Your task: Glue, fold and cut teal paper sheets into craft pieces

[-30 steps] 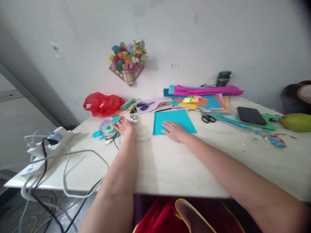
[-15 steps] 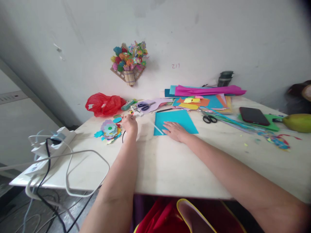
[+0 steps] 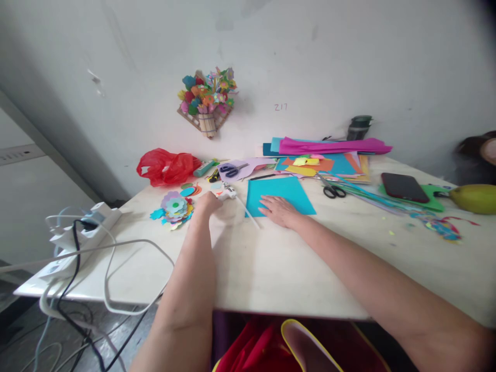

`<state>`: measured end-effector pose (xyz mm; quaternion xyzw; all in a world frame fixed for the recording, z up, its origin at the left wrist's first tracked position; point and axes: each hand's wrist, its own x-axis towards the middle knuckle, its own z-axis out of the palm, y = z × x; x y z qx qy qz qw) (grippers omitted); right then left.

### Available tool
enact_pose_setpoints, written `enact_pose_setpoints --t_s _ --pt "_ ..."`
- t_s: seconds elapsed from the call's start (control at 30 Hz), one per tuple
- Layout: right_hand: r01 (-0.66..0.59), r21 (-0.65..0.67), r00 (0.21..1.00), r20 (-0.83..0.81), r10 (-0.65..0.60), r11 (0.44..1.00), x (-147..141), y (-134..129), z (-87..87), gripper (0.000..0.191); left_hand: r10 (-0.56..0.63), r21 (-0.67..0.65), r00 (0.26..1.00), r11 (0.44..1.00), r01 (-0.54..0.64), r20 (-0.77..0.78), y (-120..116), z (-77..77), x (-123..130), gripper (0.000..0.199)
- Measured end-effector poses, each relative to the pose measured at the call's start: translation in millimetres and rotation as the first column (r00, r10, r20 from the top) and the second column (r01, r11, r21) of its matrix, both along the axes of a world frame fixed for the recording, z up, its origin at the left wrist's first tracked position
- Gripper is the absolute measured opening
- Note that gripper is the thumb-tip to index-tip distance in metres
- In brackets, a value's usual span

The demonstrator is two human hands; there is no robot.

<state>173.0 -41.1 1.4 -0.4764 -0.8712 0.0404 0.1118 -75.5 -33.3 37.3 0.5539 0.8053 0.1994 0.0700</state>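
Note:
My left hand (image 3: 208,204) is closed around the handle end of a white hot glue gun (image 3: 228,193), its fingers partly hidden. From the gun a thin whitish glue stick (image 3: 250,213) slants toward me, past the left edge of a blue square sheet (image 3: 284,188). My right hand (image 3: 279,211) lies flat on the lower part of this sheet, fingers stretched out. Left of my left hand sits a pile of paper flowers (image 3: 174,206) in pastel colours. Small blue and orange paper discs (image 3: 188,191) lie just beyond it.
A red plastic bag (image 3: 168,168), purple-handled scissors (image 3: 231,170) and coloured sheets (image 3: 341,163) line the back. Black scissors (image 3: 334,191), paper strips (image 3: 372,195) and a phone (image 3: 405,187) lie to the right. A power strip (image 3: 79,240) with loose cables is at left.
My left hand has drawn slightly nearer to me, and the glue gun now shows beside it. The glue stick has shifted toward me. My right hand stays flat on the blue sheet.

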Motion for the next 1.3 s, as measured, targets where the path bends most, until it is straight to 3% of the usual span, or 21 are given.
enact_pose_setpoints --t_s 0.1,0.2,0.4,0.5,0.6,0.7,0.77,0.83,0.97,1.07,1.13,1.2,1.27,1.3 --pt "0.0 0.016 1.0 0.007 0.0 1.0 0.0 -0.6 0.3 0.051 -0.068 -0.022 0.985 0.998 0.066 -0.158 -1.4 -1.9 2.2 0.024" --pt "-0.009 0.029 1.0 0.003 0.009 1.0 0.2 -0.1 -0.4 0.051 -0.114 -0.023 0.977 0.994 0.111 -0.179 -3.3 -0.5 2.4 0.023" --pt "-0.001 0.015 0.996 -0.088 0.003 1.0 1.7 7.6 -4.7 0.044 -0.126 0.048 0.977 0.992 0.119 0.172 -7.5 12.1 -9.6 0.02" --pt "-0.003 0.004 0.986 -0.168 0.003 1.0 3.5 12.7 -6.0 0.041 -0.224 0.196 0.902 0.967 0.16 0.368 -5.4 14.8 -8.8 0.027" --pt "-0.026 0.048 0.945 -0.325 0.04 0.999 4.2 13.1 -1.2 0.038 -0.387 0.365 0.788 0.904 0.222 0.478 -4.6 19.1 7.2 0.033" --pt "-0.053 -0.06 0.811 -0.585 0.008 0.997 1.0 7.3 12.4 0.042 -0.44 0.453 0.747 0.867 0.208 0.498 -8.9 26.6 37.0 0.035" --pt "-0.129 -0.225 0.634 -0.768 -0.094 0.966 -3.8 2.5 23.7 0.052 -0.419 0.461 0.753 0.87 0.174 0.507 -12.6 30.1 59.9 0.034" --pt "-0.243 -0.3 0.438 -0.882 -0.171 0.923 -10.2 -0.4 33.2 0.056 -0.42 0.47 0.788 0.862 0.192 0.449 -15.0 29.4 82.1 0.03" --pt "-0.398 -0.321 0.182 -0.946 -0.269 0.859 -22.3 4.1 39.8 0.046 -0.421 0.527 0.855 0.821 0.218 0.302 -17.1 17.5 120.7 0.029" --pt "-0.331 -0.368 0.021 -0.924 -0.383 0.869 -24.1 13.7 36.4 0.03 -0.401 0.527 0.888 0.817 0.234 0.227 -19.9 12.1 140.8 0.029" --pt "-0.194 -0.413 -0.047 -0.902 -0.429 0.89 -20.1 20.4 34.4 0.018 -0.457 0.456 0.869 0.825 0.333 0.191 -21.3 15.7 145.3 0.027" --pt "-0.099 -0.436 -0.057 -0.895 -0.442 0.895 -12.6 25.7 35.9 0.01 -0.605 0.354 0.768 0.78 0.516 0.212 -20.7 24.3 140.3 0.027" --pt "-0.131 -0.459 -0.037 -0.884 -0.467 0.879 -2.9 29.0 41.6 0.005 -0.688 0.331 0.653 0.725 0.604 0.316 -17.6 34.5 127.0 0.028" --pt "-0.174 -0.479 -0.007 -0.873 -0.488 0.86 2.2 29.9 45.7 0.007 -0.676 0.304 0.628 0.736 0.605 0.386 -15.4 38.7 118.6 0.027"
